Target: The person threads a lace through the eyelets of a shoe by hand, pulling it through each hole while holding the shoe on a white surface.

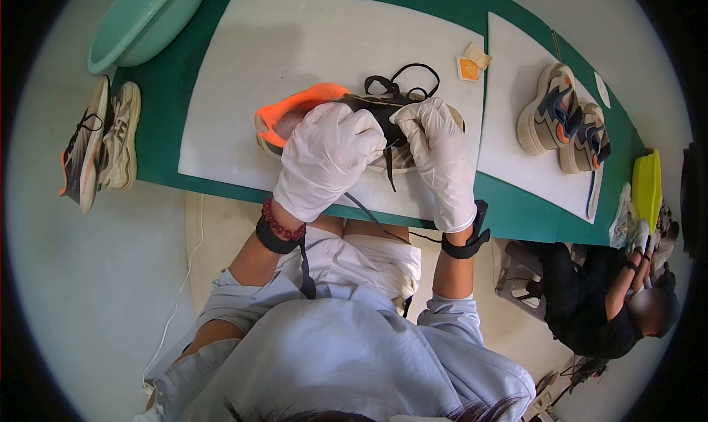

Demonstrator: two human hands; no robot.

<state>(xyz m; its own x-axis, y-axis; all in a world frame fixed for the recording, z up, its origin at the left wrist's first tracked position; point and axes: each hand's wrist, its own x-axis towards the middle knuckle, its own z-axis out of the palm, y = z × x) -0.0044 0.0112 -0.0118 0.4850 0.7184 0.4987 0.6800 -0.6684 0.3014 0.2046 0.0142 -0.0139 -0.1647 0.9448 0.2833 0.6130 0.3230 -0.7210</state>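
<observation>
Black shoelaces (394, 90) pinched by gloved left hand (332, 153) and gloved right hand (441, 145), orange-collared sneaker (301, 99) laid on white board (251, 46)

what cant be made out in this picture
All in the head view:
Left hand and right hand: whether each pinches black shoelace; their own backs hide it.
Shoe: part of its near side, behind the left hand.
Orange-and-white packet: print, too small.
Teal basin: far part, cut by top edge.

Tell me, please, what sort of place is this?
Probably a shoe workshop, perhaps for cleaning: both gloved hands work at a shoe, other shoes rest on a white board, and a basin is nearby.
</observation>
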